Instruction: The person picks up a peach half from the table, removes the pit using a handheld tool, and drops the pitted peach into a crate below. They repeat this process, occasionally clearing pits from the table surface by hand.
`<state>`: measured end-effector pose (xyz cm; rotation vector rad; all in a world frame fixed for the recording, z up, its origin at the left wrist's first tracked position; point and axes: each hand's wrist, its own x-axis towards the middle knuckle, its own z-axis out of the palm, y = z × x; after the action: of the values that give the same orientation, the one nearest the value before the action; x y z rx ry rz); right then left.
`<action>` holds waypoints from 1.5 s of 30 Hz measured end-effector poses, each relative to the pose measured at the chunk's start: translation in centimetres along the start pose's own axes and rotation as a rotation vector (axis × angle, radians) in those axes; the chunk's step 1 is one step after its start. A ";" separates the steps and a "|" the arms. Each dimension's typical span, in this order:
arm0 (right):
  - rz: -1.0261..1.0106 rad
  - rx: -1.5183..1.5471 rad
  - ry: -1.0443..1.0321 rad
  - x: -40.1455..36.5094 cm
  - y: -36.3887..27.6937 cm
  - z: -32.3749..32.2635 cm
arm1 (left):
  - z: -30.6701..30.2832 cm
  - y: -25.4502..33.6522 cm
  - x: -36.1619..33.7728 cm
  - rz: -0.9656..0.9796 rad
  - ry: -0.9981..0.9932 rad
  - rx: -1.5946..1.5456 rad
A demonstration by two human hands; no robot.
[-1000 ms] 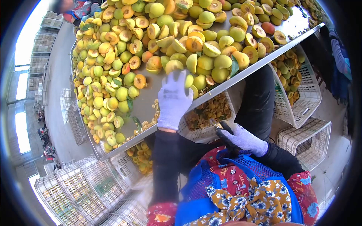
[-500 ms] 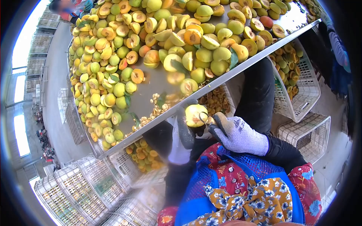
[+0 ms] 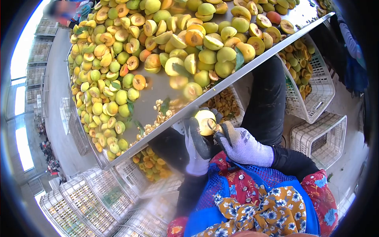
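Observation:
My left hand (image 3: 196,148), in a white glove with dark fingers, grips a pale yellow-green fruit (image 3: 205,120) just below the near edge of the steel table (image 3: 158,87). My right hand (image 3: 241,145), in a grey-white glove, holds a small dark-handled pitting tool (image 3: 216,130) whose tip presses against the fruit's right side. A big heap of whole and halved yellow-green fruit (image 3: 118,71) covers the table above my hands. Loose pale pits (image 3: 160,114) lie near the table's front edge.
White plastic crates stand under and around the table: one with fruit halves (image 3: 312,83) at right, an empty one (image 3: 319,142) below it, one with halves (image 3: 148,164) lower left, stacked ones (image 3: 83,197) at bottom left. Another person (image 3: 65,10) is at the far end.
My left hand took a fruit from the table's pile and brought it down below the edge. My right hand rose with the tool and now meets the fruit.

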<state>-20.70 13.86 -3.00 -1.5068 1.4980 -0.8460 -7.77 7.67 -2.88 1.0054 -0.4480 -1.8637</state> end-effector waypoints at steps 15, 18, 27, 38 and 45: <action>0.693 0.765 -0.544 3.0 -2.4 -5.1 | -0.8 -2.7 0.3 0.692 -0.081 0.839; -0.058 0.117 -0.201 1.4 0.1 -2.4 | -1.0 -2.7 0.1 0.252 -0.068 0.331; 0.069 -0.093 -0.120 0.3 -1.0 -1.7 | -0.9 -2.3 0.3 0.040 0.040 -0.018; -0.022 0.398 -0.168 0.7 0.6 -0.7 | 0.1 -3.3 -0.4 0.485 -0.102 0.331; 0.495 0.963 -0.513 1.7 -0.3 -3.5 | -0.1 -0.6 0.1 0.220 -0.056 0.546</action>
<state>-23.60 11.86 -1.44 -0.5287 0.8037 -0.6497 -8.09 7.96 -3.37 1.2003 -1.0967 -1.6035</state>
